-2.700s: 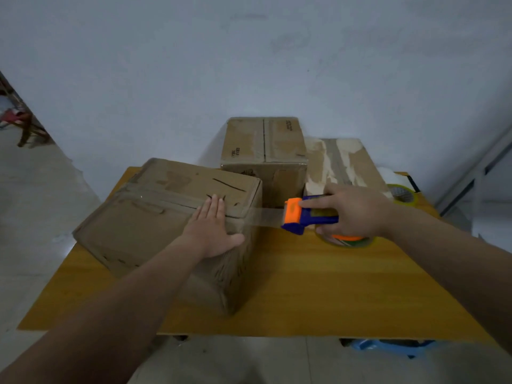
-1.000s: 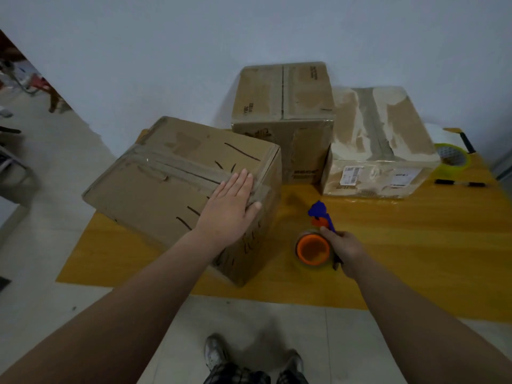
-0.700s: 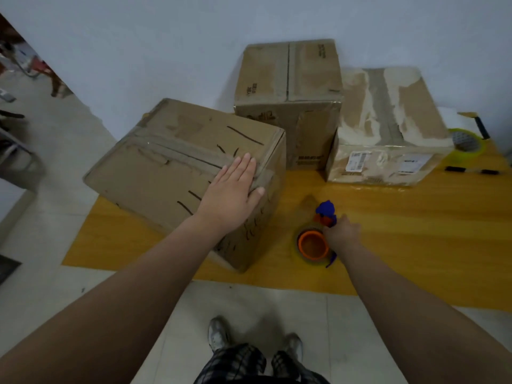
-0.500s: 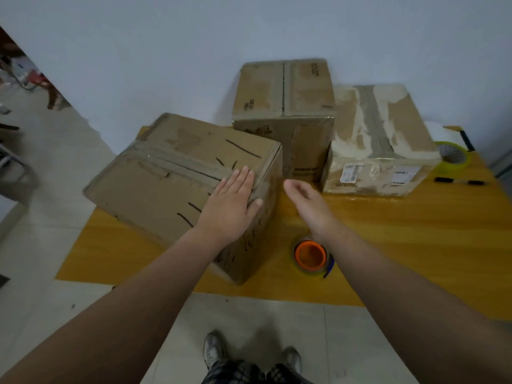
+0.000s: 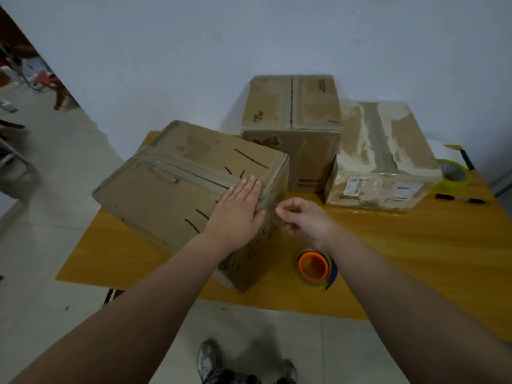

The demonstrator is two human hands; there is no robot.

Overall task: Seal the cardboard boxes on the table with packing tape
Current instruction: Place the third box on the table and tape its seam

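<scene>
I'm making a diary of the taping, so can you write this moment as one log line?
left hand: flat on near box | right hand: pinches tape end at its edge | tape dispenser: lying on table

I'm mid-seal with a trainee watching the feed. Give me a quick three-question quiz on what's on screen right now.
1. True or false: the left hand lies flat on top of the near box.
2. Where is the tape dispenser? A) on that box B) on the table, near its front edge C) on the floor
3. How many cardboard boxes stand on the table?
Key: 1 true; 2 B; 3 three.
</scene>
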